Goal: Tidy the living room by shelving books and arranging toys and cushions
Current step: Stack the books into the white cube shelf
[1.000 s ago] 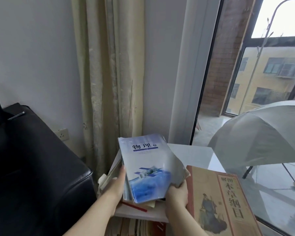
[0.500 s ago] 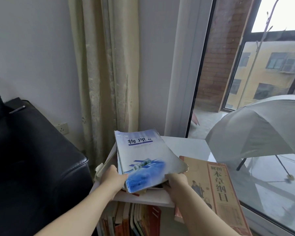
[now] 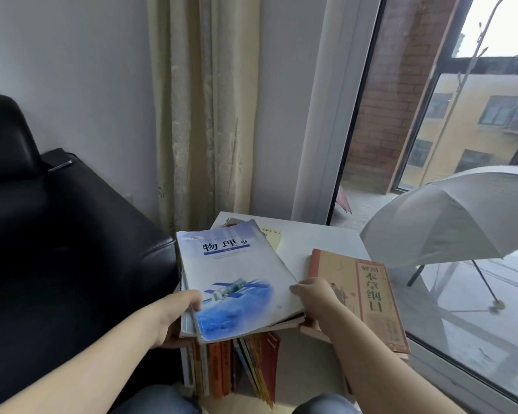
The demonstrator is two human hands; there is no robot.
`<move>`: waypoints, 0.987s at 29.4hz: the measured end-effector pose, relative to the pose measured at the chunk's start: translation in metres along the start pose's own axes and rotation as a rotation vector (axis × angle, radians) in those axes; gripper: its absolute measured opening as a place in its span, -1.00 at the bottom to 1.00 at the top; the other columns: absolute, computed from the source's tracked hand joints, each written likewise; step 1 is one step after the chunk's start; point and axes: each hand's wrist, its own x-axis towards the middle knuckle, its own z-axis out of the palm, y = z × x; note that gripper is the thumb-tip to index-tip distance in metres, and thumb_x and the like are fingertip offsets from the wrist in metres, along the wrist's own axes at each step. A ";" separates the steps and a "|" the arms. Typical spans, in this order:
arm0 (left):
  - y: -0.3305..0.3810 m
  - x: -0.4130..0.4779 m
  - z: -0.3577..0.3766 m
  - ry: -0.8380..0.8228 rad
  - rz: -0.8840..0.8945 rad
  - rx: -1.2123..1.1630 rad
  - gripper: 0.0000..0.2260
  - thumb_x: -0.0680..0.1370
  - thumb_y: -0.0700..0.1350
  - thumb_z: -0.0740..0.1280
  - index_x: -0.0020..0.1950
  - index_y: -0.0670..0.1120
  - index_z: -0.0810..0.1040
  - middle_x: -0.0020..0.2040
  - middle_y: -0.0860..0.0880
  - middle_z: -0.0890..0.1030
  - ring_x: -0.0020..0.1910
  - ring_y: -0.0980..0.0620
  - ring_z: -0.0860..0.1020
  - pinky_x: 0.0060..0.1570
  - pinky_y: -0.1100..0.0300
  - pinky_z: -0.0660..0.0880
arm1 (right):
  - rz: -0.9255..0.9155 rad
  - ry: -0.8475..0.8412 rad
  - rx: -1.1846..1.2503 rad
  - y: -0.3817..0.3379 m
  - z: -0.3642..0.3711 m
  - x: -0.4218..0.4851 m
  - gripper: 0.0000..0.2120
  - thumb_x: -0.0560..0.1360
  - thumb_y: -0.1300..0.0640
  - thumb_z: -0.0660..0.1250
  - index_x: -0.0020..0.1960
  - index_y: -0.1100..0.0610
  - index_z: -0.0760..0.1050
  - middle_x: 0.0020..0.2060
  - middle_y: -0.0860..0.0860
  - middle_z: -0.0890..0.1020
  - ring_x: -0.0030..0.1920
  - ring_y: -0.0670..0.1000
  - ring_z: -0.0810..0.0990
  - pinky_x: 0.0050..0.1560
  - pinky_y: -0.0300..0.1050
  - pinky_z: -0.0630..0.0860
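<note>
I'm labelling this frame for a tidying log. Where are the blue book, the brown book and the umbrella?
blue book (image 3: 237,264), head view, middle of its front cover
brown book (image 3: 374,288), head view, on its title panel
umbrella (image 3: 449,216), head view, on the grey canopy

- A white table (image 3: 320,243) stands in the corner by the window.
- A stack of books (image 3: 237,264) covers its left side and overhangs the front edge.
- A yellow note (image 3: 273,238) lies behind the stack, partly under it.
- A tan book (image 3: 371,294) lies flat on the right, its near end past the edge.
- Upright books (image 3: 222,372) stand under the top.
</note>
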 end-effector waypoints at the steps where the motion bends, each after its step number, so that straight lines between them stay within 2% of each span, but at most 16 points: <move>1: -0.003 0.000 0.000 -0.033 -0.006 -0.078 -0.82 0.47 -0.19 0.27 0.05 -0.21 0.49 -0.20 -0.20 0.63 -0.33 -0.11 0.58 -0.41 0.15 0.57 | -0.017 -0.010 -0.044 0.002 0.003 -0.004 -0.82 0.49 0.22 0.26 0.02 0.28 0.55 -0.24 0.12 0.48 -0.21 0.08 0.46 -0.21 -0.13 0.33; 2: -0.006 0.000 0.002 -0.045 0.018 -0.169 -0.80 0.50 -0.20 0.31 0.09 -0.24 0.50 -0.16 -0.23 0.64 -0.30 -0.14 0.59 -0.42 0.12 0.58 | -0.028 -0.017 -0.090 0.004 0.006 -0.008 -0.89 0.49 0.19 0.26 -0.07 0.22 0.51 -0.28 0.10 0.46 -0.25 0.07 0.45 -0.25 -0.14 0.32; 4: -0.011 0.004 0.006 0.051 0.140 -0.257 -0.75 0.50 -0.26 0.37 0.15 -0.27 0.46 -0.12 -0.25 0.61 -0.26 -0.15 0.59 -0.42 0.11 0.57 | -0.067 -0.005 -0.187 0.009 0.010 -0.013 -0.87 0.49 0.14 0.26 -0.17 0.20 0.43 -0.32 0.06 0.45 -0.31 0.04 0.45 -0.31 -0.17 0.33; 7: -0.020 -0.002 0.014 0.226 0.348 -0.146 -0.77 0.50 -0.25 0.38 0.13 -0.18 0.46 -0.10 -0.15 0.60 -0.19 -0.07 0.58 -0.27 0.15 0.50 | -0.117 0.010 -0.228 0.015 0.014 -0.016 -0.82 0.50 0.07 0.28 -0.16 0.16 0.37 -0.34 0.01 0.44 -0.34 -0.04 0.44 -0.38 -0.21 0.33; 8: -0.021 -0.006 0.014 0.237 0.405 -0.131 -0.80 0.51 -0.23 0.38 0.10 -0.14 0.47 -0.07 -0.13 0.61 -0.16 -0.06 0.58 -0.24 0.15 0.50 | -0.122 -0.001 -0.196 0.016 0.015 -0.017 -0.80 0.50 0.03 0.30 -0.11 0.16 0.38 -0.27 0.02 0.47 -0.29 -0.04 0.47 -0.32 -0.20 0.37; 9: -0.022 -0.010 0.013 0.243 0.457 -0.127 -0.84 0.52 -0.22 0.37 0.07 -0.11 0.47 -0.07 -0.11 0.61 -0.15 -0.03 0.59 -0.25 0.16 0.49 | -0.115 -0.017 -0.137 0.017 0.016 -0.016 -0.73 0.49 -0.01 0.32 0.02 0.16 0.39 -0.13 0.06 0.51 -0.16 0.00 0.52 -0.21 -0.16 0.43; 10: -0.025 -0.015 0.010 0.246 0.510 -0.130 -0.88 0.52 -0.21 0.36 0.02 -0.08 0.48 -0.08 -0.08 0.62 -0.15 0.00 0.59 -0.27 0.18 0.49 | -0.093 -0.036 -0.045 0.019 0.018 -0.015 -0.55 0.48 -0.06 0.34 0.22 0.18 0.36 0.08 0.10 0.51 0.04 0.06 0.53 -0.04 -0.09 0.47; 11: -0.024 -0.022 0.007 0.250 0.567 -0.124 -0.89 0.53 -0.21 0.36 -0.02 -0.05 0.49 -0.10 -0.05 0.62 -0.16 0.02 0.59 -0.28 0.21 0.49 | -0.077 -0.047 0.063 0.017 0.018 -0.014 -0.33 0.44 -0.12 0.38 0.40 0.17 0.23 0.27 0.12 0.43 0.21 0.11 0.47 0.12 0.00 0.46; 12: -0.023 -0.027 0.005 0.235 0.626 -0.117 -0.90 0.52 -0.21 0.36 -0.04 -0.03 0.50 -0.11 -0.03 0.63 -0.16 0.03 0.60 -0.28 0.23 0.49 | -0.073 -0.066 0.158 0.014 0.018 -0.017 -0.16 0.37 -0.20 0.42 0.47 0.13 0.13 0.36 0.12 0.36 0.30 0.15 0.42 0.22 0.07 0.44; 14: -0.018 -0.038 0.002 0.196 0.719 -0.122 -0.87 0.51 -0.22 0.37 -0.06 0.00 0.52 -0.14 -0.01 0.65 -0.17 0.05 0.63 -0.30 0.27 0.52 | -0.121 -0.061 0.279 0.003 0.019 -0.020 0.07 0.13 -0.33 0.49 0.46 0.10 0.15 0.32 0.12 0.43 0.24 0.18 0.49 0.21 0.16 0.48; 15: -0.013 -0.043 0.002 0.176 0.758 -0.143 -0.85 0.50 -0.24 0.38 -0.06 0.01 0.52 -0.15 0.00 0.66 -0.19 0.06 0.63 -0.31 0.30 0.53 | -0.171 -0.035 0.329 -0.005 0.016 -0.021 0.07 0.06 -0.32 0.52 0.42 0.12 0.23 0.23 0.12 0.51 0.16 0.17 0.55 0.15 0.17 0.53; 18: 0.005 -0.049 0.005 0.181 0.880 -0.197 -0.83 0.48 -0.25 0.40 -0.05 0.01 0.52 -0.13 0.02 0.64 -0.17 0.10 0.61 -0.24 0.30 0.54 | -0.350 0.149 0.509 -0.035 0.002 -0.026 -0.42 0.34 -0.01 0.51 0.25 0.16 0.38 0.04 0.07 0.59 0.00 0.11 0.61 0.04 0.03 0.58; 20: 0.027 -0.048 0.003 0.267 0.971 -0.160 -0.84 0.49 -0.22 0.39 -0.02 -0.01 0.49 -0.10 0.04 0.60 -0.14 0.11 0.58 -0.18 0.29 0.51 | -0.481 0.229 0.626 -0.064 -0.013 -0.030 -0.59 0.42 0.14 0.45 0.20 0.15 0.40 -0.01 0.06 0.60 -0.08 0.05 0.62 -0.06 -0.06 0.58; 23: 0.062 -0.045 -0.001 0.343 1.038 -0.088 -0.77 0.51 -0.16 0.37 0.12 -0.05 0.40 -0.02 0.01 0.54 -0.05 0.06 0.52 -0.04 0.18 0.46 | -0.632 0.281 0.680 -0.101 -0.030 -0.039 -0.79 0.45 0.19 0.42 -0.02 0.10 0.40 -0.19 0.00 0.58 -0.26 -0.07 0.57 -0.25 -0.21 0.55; 26: 0.092 -0.041 -0.003 0.331 1.034 -0.069 -0.70 0.53 -0.17 0.35 0.22 -0.08 0.35 0.05 0.00 0.51 0.00 0.04 0.51 -0.08 0.23 0.46 | -0.712 0.339 0.637 -0.116 -0.034 -0.042 -0.80 0.45 0.22 0.41 -0.19 0.05 0.39 -0.28 -0.06 0.53 -0.33 -0.12 0.49 -0.35 -0.35 0.47; 29: 0.110 -0.036 -0.006 0.209 0.988 -0.256 -0.68 0.52 -0.19 0.36 0.23 -0.11 0.36 0.08 0.00 0.55 0.01 0.03 0.56 -0.11 0.19 0.52 | -0.691 0.267 0.699 -0.114 -0.029 -0.036 -0.80 0.45 0.29 0.39 -0.16 0.08 0.39 -0.25 0.03 0.55 -0.29 -0.03 0.51 -0.27 -0.19 0.49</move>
